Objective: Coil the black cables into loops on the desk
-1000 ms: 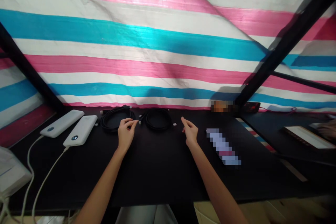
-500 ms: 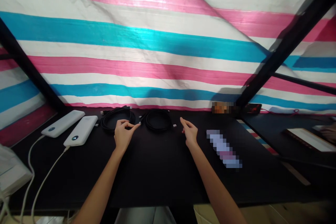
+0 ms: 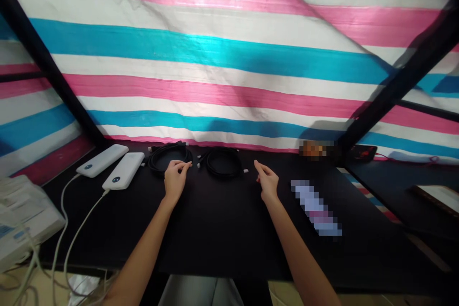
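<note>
Two coils of black cable lie near the back of the black table. My left hand (image 3: 175, 179) is in front of the left coil (image 3: 170, 158), its thumb and index finger pinched together. Whether anything is between those fingertips is too small to tell. The right coil (image 3: 224, 162) lies between my hands, with light-coloured plugs at its ends. One white plug (image 3: 245, 170) rests just left of my right hand (image 3: 267, 180). That hand is closed, thumb and index finger pressed together and pointing up and left; anything in its grip is hidden.
Two white power banks (image 3: 124, 170) with white cables lie at the left. A white bag-like package (image 3: 28, 220) sits at the left edge. A blurred phone-like slab (image 3: 315, 208) lies right of my right arm. Behind the table hangs a striped sheet (image 3: 215, 57) on black frame bars.
My left thumb and index finger, slightly apart before, have closed into a pinch. My right hand keeps its closed shape. The whole view has shifted, so everything appears farther right.
</note>
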`<state>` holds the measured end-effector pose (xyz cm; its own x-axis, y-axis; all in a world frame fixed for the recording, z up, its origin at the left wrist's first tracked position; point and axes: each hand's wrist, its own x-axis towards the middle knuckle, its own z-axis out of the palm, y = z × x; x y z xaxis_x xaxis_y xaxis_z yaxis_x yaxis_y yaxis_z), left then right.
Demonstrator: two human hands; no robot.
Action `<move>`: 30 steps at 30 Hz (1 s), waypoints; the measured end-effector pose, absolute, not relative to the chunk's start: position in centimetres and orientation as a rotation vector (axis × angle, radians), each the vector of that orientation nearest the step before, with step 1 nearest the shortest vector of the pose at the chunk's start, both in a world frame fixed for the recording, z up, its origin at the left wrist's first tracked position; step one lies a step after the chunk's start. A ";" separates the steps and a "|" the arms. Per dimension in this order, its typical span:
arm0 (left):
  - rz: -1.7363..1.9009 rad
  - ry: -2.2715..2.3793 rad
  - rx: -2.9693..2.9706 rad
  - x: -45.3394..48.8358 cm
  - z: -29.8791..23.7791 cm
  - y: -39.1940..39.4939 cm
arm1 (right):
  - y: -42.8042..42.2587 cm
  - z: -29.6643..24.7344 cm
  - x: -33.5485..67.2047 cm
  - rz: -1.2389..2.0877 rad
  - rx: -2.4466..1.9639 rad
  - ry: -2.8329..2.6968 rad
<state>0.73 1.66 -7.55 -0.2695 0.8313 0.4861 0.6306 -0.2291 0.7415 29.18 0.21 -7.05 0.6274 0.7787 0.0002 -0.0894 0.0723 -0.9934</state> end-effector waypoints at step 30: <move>1.457 1.765 1.845 1.6 -7.6 1.4 | 0.1 -7.3 28.7 0.749 -1.378 -0.680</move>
